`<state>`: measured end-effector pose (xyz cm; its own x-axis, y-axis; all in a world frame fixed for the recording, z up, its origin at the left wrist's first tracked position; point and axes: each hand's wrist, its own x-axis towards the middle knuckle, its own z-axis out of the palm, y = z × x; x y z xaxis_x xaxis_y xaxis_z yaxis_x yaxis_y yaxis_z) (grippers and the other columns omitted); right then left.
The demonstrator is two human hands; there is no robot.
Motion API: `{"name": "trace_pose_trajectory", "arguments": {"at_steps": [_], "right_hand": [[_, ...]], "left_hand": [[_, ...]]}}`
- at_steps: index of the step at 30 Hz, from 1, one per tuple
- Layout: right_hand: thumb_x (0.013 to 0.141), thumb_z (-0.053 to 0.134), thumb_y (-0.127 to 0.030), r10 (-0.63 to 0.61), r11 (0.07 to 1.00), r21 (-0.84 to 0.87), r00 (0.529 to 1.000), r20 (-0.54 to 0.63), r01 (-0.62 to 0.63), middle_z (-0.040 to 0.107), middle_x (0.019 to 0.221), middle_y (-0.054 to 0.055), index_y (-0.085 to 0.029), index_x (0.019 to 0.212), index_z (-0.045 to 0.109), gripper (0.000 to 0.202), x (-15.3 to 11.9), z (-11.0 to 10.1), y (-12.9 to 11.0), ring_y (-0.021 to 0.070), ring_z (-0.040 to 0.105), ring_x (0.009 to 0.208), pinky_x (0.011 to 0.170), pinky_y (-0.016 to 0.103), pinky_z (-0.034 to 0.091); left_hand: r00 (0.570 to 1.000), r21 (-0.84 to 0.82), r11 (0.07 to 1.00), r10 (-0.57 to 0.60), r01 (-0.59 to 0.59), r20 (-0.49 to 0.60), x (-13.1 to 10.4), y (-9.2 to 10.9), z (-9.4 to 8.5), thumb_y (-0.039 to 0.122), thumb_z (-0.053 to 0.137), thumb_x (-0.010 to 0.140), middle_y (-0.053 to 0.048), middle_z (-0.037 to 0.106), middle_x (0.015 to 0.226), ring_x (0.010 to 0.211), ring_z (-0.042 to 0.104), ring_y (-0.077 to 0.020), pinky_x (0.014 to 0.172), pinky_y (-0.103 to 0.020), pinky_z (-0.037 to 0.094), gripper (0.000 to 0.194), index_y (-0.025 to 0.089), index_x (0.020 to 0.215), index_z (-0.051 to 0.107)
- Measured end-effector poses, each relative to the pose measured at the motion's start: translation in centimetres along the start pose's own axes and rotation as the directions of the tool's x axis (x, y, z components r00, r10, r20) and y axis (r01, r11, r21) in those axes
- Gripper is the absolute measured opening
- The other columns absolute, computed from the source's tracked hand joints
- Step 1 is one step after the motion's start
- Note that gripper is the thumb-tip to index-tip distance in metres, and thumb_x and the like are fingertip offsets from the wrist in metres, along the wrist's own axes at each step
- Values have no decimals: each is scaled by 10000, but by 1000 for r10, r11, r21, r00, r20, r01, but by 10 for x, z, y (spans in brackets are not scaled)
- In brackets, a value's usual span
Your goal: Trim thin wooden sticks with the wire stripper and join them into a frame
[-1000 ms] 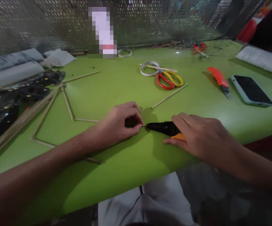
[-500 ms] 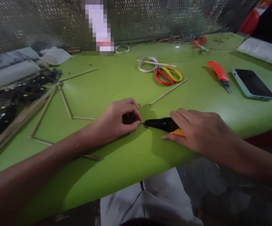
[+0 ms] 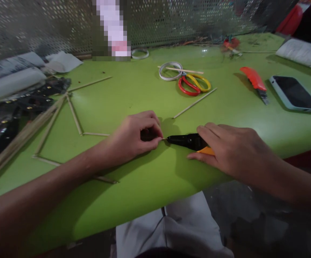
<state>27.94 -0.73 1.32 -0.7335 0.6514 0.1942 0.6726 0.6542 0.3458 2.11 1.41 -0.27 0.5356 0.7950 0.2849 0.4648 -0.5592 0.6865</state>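
Observation:
My left hand pinches the end of a thin stick between thumb and forefinger. The stick runs back under the hand to a chain of jointed sticks on the green table. My right hand is closed round a pair of pliers with black jaws and orange handles. The pliers' tip meets the stick's end just beyond my left fingertips; what the jaws grip there is too small to make out. Another jointed stick passes beneath my left forearm.
Scissors, a tape roll and a loose stick lie beyond my hands. To the right are an orange cutter and a phone. A bundle of sticks and white rolls lie left on the table.
The pliers look slightly rotated in my right hand, their tip still at the stick's end. My left hand keeps its pinch. The whole view has shifted a little.

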Motion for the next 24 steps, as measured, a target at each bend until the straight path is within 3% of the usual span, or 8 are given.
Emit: {"name": "trace_pose_trajectory", "arguments": {"at_steps": [13, 24], "right_hand": [[968, 304, -613, 2, 1000, 5, 1000, -12, -2, 600, 727, 52, -142, 878, 576, 551, 0, 0, -1, 176, 554, 611, 513, 291, 245], [969, 310, -610, 11, 999, 49, 999, 51, -13, 611, 748, 66, -133, 892, 592, 559, 1, -3, -1, 174, 539, 628, 524, 291, 227]], "left_hand": [[998, 19, 998, -52, 52, 27, 0, 4, -2, 80, 622, 796, -26, 628, 876, 766, 593, -114, 665, -223, 457, 92, 163, 771, 652], [999, 10, 999, -36, 36, 10, 0, 2, -2, 103, 634, 775, -28, 637, 863, 756, 598, -138, 657, -255, 463, 87, 184, 744, 642]]}}
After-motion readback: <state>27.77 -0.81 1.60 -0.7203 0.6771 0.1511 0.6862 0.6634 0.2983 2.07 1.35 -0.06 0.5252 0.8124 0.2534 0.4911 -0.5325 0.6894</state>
